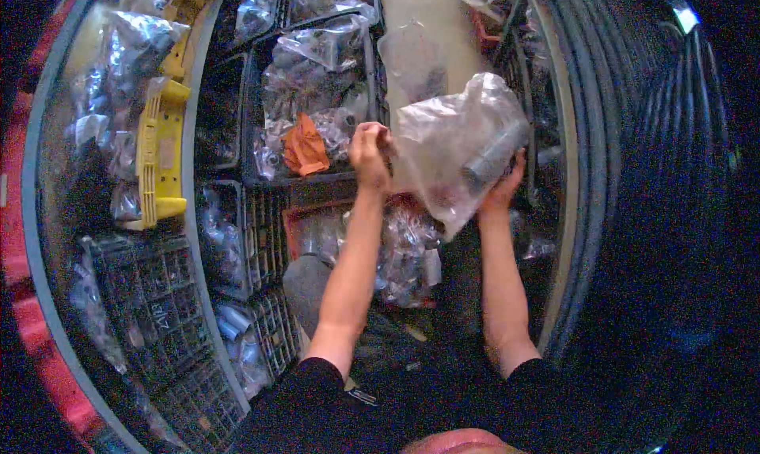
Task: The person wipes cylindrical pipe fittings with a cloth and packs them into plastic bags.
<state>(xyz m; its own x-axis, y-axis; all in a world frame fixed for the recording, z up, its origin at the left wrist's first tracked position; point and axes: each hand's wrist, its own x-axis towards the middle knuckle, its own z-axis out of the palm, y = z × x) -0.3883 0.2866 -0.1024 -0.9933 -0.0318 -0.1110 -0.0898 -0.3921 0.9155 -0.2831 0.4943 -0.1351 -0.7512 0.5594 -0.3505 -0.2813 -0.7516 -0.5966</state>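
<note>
A clear plastic bag (439,125) hangs in front of me, with a grey pipe piece (489,155) inside its right side. My right hand (507,186) grips the bag from the lower right, close to the pipe piece; part of the fingers is hidden behind it. Beside the bag's left edge is my left hand (370,157), its fingers curled. Whether those fingers pinch the film cannot be made out. Left of that hand, an orange bag (306,147) lies on bagged parts in a black crate (252,110).
A red crate (291,234) of bagged parts sits low before me. On the left are a yellow bin (165,153) and a black lattice crate (150,296). Another clear bag (413,58) lies on the pale floor (455,18). Long dark pipes (606,137) line the right side.
</note>
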